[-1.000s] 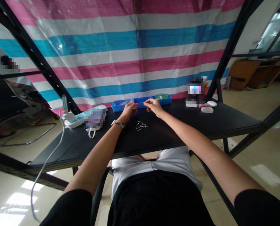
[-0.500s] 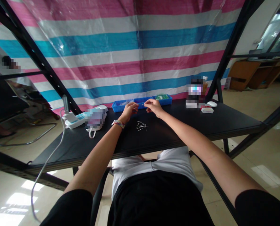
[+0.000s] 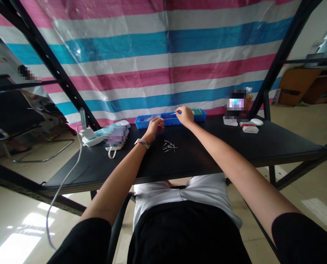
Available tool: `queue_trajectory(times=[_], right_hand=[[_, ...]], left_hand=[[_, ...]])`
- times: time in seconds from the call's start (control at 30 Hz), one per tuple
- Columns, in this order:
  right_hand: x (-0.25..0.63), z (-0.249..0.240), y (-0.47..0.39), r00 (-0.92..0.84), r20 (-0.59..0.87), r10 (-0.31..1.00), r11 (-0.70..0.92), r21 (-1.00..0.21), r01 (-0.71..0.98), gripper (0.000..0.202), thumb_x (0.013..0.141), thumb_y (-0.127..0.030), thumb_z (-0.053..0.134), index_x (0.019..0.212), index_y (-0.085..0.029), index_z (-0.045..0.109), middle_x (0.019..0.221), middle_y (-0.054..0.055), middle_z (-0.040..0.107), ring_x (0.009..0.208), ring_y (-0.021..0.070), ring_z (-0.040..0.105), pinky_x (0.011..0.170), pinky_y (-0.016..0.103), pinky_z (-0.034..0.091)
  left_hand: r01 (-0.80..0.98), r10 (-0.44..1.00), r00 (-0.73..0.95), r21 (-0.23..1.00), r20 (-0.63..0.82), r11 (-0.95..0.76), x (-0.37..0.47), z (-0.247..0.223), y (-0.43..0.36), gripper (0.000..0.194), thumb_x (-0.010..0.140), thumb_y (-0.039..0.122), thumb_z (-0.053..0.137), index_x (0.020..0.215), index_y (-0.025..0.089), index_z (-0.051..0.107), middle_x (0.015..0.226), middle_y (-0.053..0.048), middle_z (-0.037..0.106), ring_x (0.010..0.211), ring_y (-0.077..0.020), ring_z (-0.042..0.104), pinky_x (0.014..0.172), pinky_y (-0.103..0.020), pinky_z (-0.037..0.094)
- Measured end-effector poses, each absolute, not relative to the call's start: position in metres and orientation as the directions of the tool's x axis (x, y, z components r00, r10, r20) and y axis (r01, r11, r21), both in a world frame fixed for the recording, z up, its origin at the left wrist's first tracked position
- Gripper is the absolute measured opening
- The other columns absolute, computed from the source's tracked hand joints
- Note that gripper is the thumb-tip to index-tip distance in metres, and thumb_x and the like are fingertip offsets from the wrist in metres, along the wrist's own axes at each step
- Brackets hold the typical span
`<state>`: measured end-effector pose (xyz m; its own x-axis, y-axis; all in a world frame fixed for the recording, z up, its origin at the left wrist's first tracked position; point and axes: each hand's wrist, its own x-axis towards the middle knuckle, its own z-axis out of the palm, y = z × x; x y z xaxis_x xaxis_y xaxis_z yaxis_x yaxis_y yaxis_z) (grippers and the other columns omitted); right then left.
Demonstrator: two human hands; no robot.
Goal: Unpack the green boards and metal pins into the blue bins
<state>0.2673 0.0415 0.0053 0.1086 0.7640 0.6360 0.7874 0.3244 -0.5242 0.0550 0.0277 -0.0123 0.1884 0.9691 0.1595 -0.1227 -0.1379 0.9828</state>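
My right hand [image 3: 184, 116] is over the middle of a long blue tray [image 3: 147, 125], its thumb and fingertips pinching a thin, pale, pin-like piece [image 3: 173, 113]. At the tray's front edge is my left hand [image 3: 155, 127], with a bracelet on the wrist. Its fingers are curled together, and whatever may be inside them is hidden. Clear plastic pieces [image 3: 152, 117] lie in the tray's left part and green items [image 3: 197, 111] in its right part. Nearer my body, several thin metal pieces [image 3: 169, 146] form a loose pile on the black table [image 3: 190, 161].
At the left are a white power strip [image 3: 93, 138] with a cable and a blurred pouch [image 3: 116, 136]. To the right stand a small white-and-red box [image 3: 249, 127], a white mouse-like object [image 3: 256, 122] and a blurred device [image 3: 236, 104]. A striped sheet [image 3: 152, 73] hangs behind.
My hands have come apart. The right one has moved over the tray with the thin piece, while the left has drawn away from it. The whole view has shifted slightly.
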Motion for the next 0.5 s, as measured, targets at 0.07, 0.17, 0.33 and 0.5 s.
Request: queue_trajectory(times=[0.07,0.17,0.33,0.5], right_hand=[[0.264,0.004,0.036,0.103,0.606,0.789,0.313,-0.540,0.782,0.019,0.096,-0.017,0.060,0.097,-0.019,0.079,0.114,0.013,0.077,0.106,0.0292,0.068,0.093,0.037,0.051],[0.255,0.008,0.003,0.023,0.641,0.767,0.422,-0.532,0.734,0.016,0.095,-0.019,0.060,0.088,-0.018,0.074,0.100,0.011,0.075,0.095,0.0252,0.066,0.088,0.035,0.049],[0.237,0.016,-0.128,-0.346,0.770,0.537,0.826,-0.396,0.401,0.029,0.096,-0.025,0.064,0.071,-0.023,0.051,0.070,-0.001,0.055,0.062,0.0142,0.048,0.064,0.030,0.039],[0.249,0.037,-0.291,-0.496,0.821,0.282,0.957,-0.207,0.201,0.027,0.088,-0.028,0.074,0.071,-0.027,0.053,0.063,-0.002,0.049,0.055,0.0160,0.043,0.059,0.035,0.040]], left_hand=[[-0.108,0.969,0.193,0.985,0.155,-0.136,0.055,-0.012,0.027,0.027,0.069,0.036,0.075,0.087,0.020,0.063,0.071,0.001,0.060,0.061,-0.0127,0.059,0.056,-0.023,0.046],[-0.084,0.963,0.212,0.985,0.168,-0.153,0.054,-0.012,0.027,0.026,0.069,0.035,0.075,0.087,0.019,0.064,0.070,0.001,0.060,0.062,-0.0133,0.059,0.057,-0.023,0.046],[-0.062,0.954,0.228,0.981,0.193,-0.184,0.054,-0.016,0.026,0.025,0.069,0.035,0.075,0.086,0.018,0.067,0.070,0.000,0.060,0.064,-0.0137,0.061,0.059,-0.023,0.047],[-0.017,0.959,0.229,0.986,0.168,-0.169,0.055,-0.016,0.024,0.023,0.070,0.033,0.072,0.086,0.017,0.067,0.072,0.000,0.059,0.062,-0.0125,0.061,0.057,-0.023,0.046]])
